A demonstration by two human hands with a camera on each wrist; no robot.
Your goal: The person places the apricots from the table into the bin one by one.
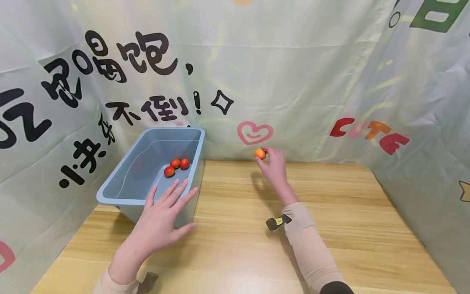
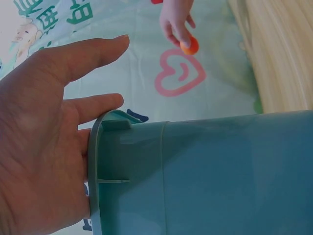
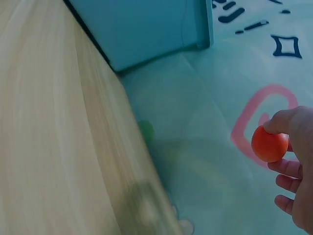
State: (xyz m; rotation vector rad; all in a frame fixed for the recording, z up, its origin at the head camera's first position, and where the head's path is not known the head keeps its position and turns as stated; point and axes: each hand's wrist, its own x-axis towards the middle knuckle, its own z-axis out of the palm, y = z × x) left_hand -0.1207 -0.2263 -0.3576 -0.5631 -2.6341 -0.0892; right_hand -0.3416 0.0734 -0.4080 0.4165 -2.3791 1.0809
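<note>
My right hand (image 1: 275, 169) pinches a small orange-red tomato (image 1: 260, 154) between thumb and fingers, raised above the far part of the table. The right wrist view shows this tomato (image 3: 270, 144) at the fingertips, with the other fingers loosely bent below. A blue plastic bin (image 1: 126, 201) stands at the left. My left hand (image 1: 158, 224) lies over its near right rim with fingers spread and fairly straight, the thumb pointing off to the right. Three red tomatoes (image 1: 169, 171) lie on the bin floor toward its right side; an orange sliver shows by the left fingertips, mostly hidden.
The wooden table (image 1: 227, 245) reaches back to a pale printed cloth (image 1: 293, 81), which hangs behind it and along both sides. A pink heart (image 1: 255, 133) is printed on the cloth behind my right hand. A dark strap device (image 1: 278, 221) sits at the right wrist.
</note>
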